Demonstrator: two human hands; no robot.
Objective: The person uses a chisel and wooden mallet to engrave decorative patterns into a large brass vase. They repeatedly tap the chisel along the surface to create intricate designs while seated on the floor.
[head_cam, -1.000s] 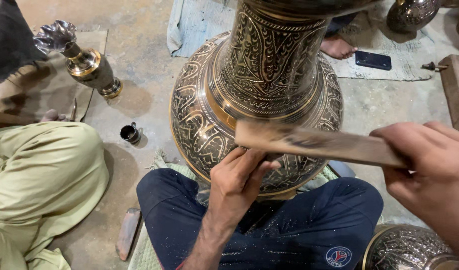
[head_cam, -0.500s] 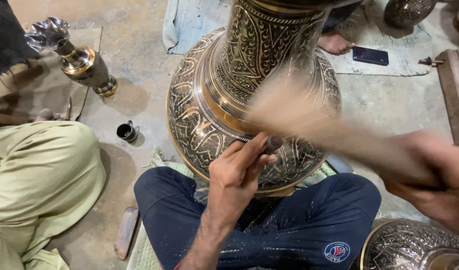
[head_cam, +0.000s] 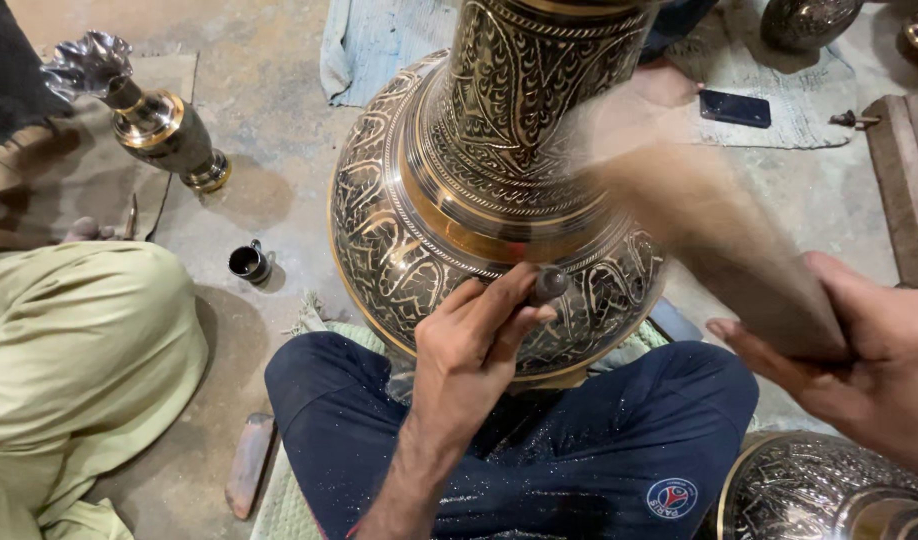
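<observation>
Vase [head_cam: 419,230] stands right before our crossed legs. We pinch a chisel [head_cam: 549,285] in our left hand [head_cam: 474,345] against it. Our right hand [head_cam: 859,350] grips a blurry wooden stick [head_cam: 719,240]. A bad swing could hit our fingers or scratch the vase.

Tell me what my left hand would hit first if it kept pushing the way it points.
Most likely the engraved brass vase: the left hand already holds a small chisel against its belly, though exact contact is unclear.
</observation>
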